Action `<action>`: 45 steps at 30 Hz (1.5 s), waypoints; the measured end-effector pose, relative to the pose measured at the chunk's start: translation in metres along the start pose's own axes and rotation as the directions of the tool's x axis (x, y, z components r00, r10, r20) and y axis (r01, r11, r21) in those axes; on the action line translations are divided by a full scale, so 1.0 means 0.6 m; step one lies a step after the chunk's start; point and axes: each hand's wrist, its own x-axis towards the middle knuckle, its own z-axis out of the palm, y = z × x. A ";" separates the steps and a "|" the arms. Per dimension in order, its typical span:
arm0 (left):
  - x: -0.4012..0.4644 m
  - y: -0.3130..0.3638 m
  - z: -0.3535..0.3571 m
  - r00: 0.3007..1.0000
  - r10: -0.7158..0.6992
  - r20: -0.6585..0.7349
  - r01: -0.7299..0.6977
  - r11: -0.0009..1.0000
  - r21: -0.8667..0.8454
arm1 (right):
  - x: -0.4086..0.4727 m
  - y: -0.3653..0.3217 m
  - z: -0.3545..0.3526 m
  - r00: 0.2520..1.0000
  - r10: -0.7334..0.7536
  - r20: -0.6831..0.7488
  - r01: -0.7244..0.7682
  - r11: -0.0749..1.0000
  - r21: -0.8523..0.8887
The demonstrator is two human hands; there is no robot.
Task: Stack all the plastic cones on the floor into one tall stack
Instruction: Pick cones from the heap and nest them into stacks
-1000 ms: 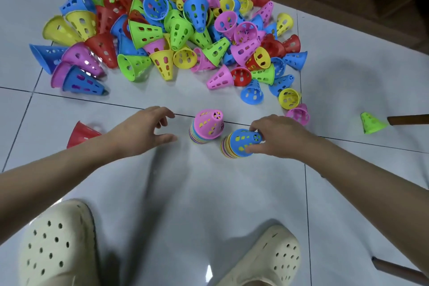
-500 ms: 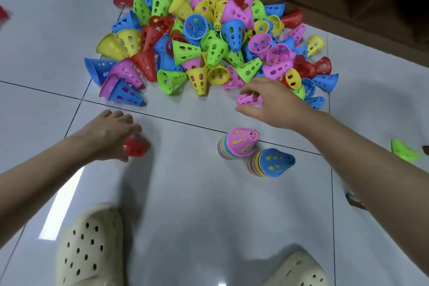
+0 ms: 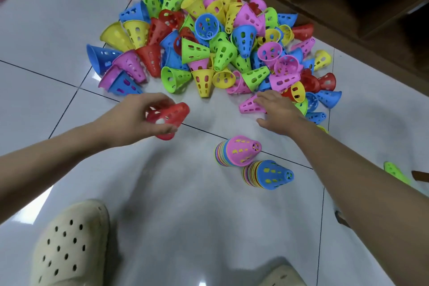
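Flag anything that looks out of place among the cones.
Two separate stacks stand side by side, one pink-topped stack and one blue-topped stack, though one stack is wanted. A lone green cone lies on its side far right, away from the pile.

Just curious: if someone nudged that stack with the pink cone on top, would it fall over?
Probably not easily: the pink-topped stack is short, sitting on wide rims. It likely slides on the glossy floor tile. The perforated plastic looks light and fairly stiff.
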 end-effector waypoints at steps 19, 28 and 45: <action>0.046 0.158 0.148 0.957 0.243 0.161 -0.207 0.956 -0.210 | 0.033 0.009 0.071 0.967 -0.255 -0.025 0.218 0.871 -0.439; 0.067 0.145 0.181 0.948 0.239 0.211 -0.215 0.968 -0.130 | -0.001 0.027 0.082 0.955 -0.234 -0.181 0.201 0.962 -0.183; 0.077 0.124 0.211 0.931 0.283 0.230 -0.305 0.950 0.066 | -0.314 -0.031 0.016 0.882 0.215 -0.418 0.172 0.680 0.713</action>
